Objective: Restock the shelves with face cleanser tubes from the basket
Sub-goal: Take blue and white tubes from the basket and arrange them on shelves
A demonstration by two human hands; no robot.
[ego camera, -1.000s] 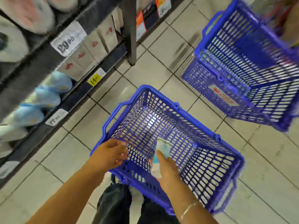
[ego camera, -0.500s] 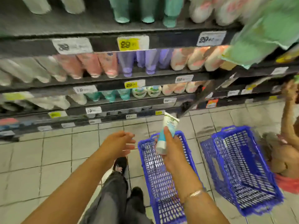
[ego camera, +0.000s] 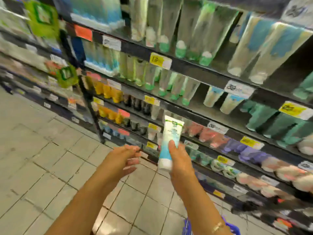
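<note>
My right hand [ego camera: 179, 160] grips a white and blue face cleanser tube [ego camera: 170, 139], cap end down, held upright in front of the dark shelves [ego camera: 199, 68]. My left hand [ego camera: 123, 158] hovers just left of the tube with fingers relaxed and holds nothing. Only a sliver of the blue basket [ego camera: 234, 228] shows at the bottom edge, behind my right forearm. Two matching white and blue tubes [ego camera: 220, 100] hang cap down on a middle shelf, up and right of the held tube.
The shelves carry rows of tubes in green, teal, pink, purple and orange, with yellow and white price tags [ego camera: 160, 61] on the rails. A dark upright post [ego camera: 91, 107] divides the shelving. Grey floor tiles [ego camera: 42, 158] fill the left and bottom.
The view has swung up from the basket to the shelves. My right hand lifted the tube out of the basket and raised it toward the shelves; my left hand rose alongside.
</note>
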